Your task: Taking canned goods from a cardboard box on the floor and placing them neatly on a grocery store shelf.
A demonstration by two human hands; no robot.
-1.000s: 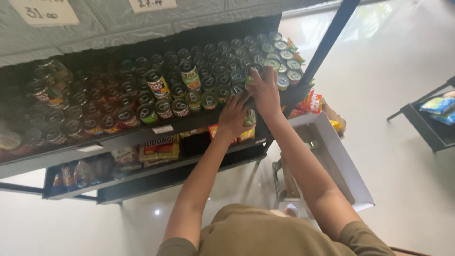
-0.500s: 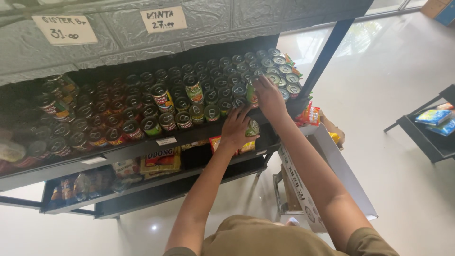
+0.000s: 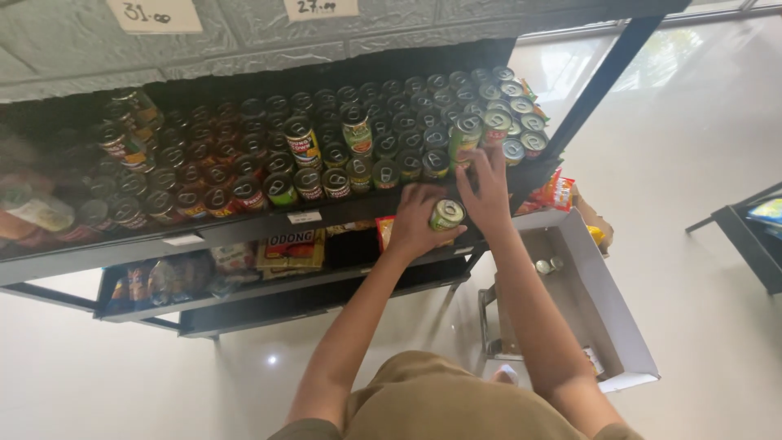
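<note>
- Our left hand [image 3: 419, 218] was clasped around a green can [image 3: 446, 214], fingers wrapped about its body, held just in front of the shelf edge [image 3: 244, 232].
- That green can lay at about three o'clock from the left palm, its silver pull-tab top facing up toward the camera; its long axis ran roughly away from us, nearly on end, tilted a little toward four o'clock.
- Our right hand [image 3: 489, 191] sat just beside it at about one o'clock, fingers spread and reaching up to a second green can [image 3: 465, 134] standing in the front row. The fingertips touched its side; we could not tell whether the grip was fully closed.
- The second green can stood upright, top up, its long axis matching its neighbours'; it lay at about eleven o'clock from the right palm.
- Of the two hands, the right was nearer the rows, the left nearer us.
- Farther out, rows of cans [image 3: 269, 163] filled the shelf toward nine o'clock, all upright with tops showing.
- Below, a lower shelf held flat snack packets [image 3: 289, 248].
- At about four o'clock from the hands an open cardboard box [image 3: 627, 342] stood on the floor, two small cans [image 3: 547, 266] left inside.
</note>
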